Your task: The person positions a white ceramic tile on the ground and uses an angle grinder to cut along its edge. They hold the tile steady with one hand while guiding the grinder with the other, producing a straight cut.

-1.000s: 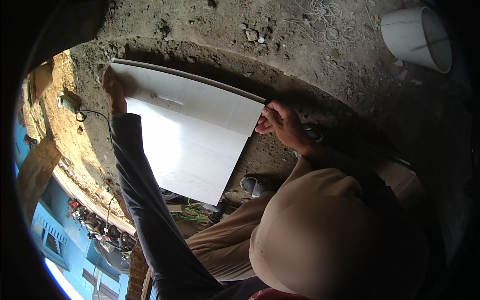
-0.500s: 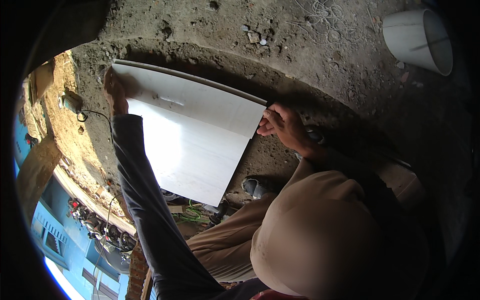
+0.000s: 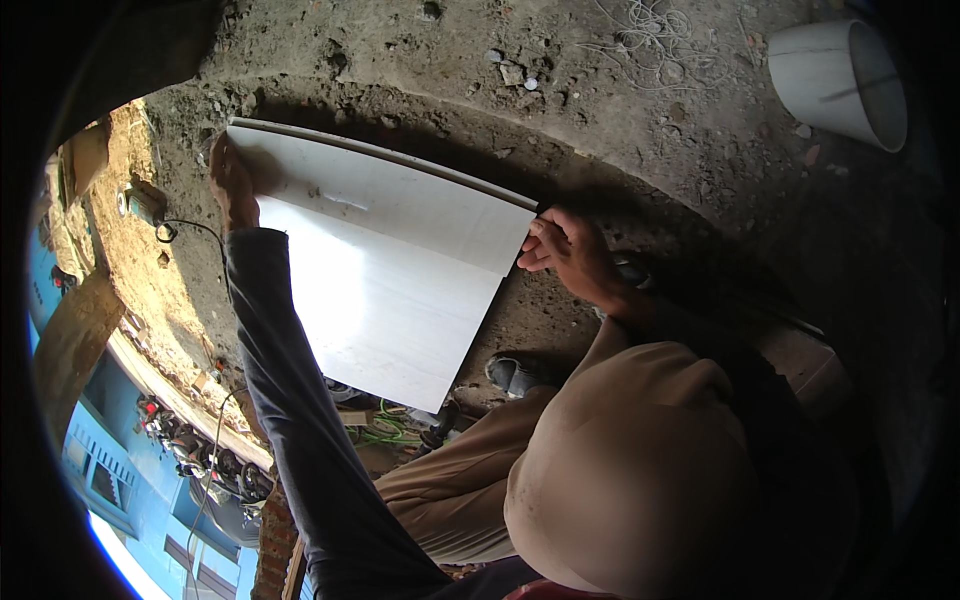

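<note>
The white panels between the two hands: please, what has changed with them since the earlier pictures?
Nothing visibly changed; only the whole view shifted slightly. The white panels, the left hand at their left edge and the right hand at their right edge stayed as they were.

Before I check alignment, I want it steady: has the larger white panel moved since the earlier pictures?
No, not visibly: the larger white panel holds position against the pale container.

Left hand [image 3: 236,185] and right hand [image 3: 580,258] hold opposite ends of white board [image 3: 400,290]. Dirt floor [image 3: 420,75] beneath; pale bucket [image 3: 822,82] upper right.
</note>
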`<state>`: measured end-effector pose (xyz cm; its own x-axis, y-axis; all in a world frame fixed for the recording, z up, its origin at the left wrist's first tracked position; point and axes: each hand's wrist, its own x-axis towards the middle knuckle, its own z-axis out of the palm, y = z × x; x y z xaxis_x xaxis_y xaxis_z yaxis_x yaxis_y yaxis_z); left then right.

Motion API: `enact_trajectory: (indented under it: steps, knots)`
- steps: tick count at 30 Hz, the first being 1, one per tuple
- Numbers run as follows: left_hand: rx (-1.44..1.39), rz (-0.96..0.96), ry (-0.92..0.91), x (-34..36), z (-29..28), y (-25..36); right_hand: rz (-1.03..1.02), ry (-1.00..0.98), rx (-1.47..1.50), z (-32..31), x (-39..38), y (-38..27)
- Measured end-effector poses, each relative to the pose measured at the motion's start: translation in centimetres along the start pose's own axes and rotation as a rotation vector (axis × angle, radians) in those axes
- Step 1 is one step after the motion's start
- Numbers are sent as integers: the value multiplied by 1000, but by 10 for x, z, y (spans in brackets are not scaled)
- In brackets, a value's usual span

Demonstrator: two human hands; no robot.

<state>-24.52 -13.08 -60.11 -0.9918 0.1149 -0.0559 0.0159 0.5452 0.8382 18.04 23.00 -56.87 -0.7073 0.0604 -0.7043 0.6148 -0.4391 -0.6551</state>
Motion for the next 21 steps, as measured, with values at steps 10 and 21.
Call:
enact_trajectory:
  steps: [10, 21]
  knots:
    - [-29, 25, -5, 6, -2, -12, -9, -19, 20, 0, 1, 6]
    - [468, -29, 212, -8, 12, 12, 40, -7, -24, 3, 1, -8]
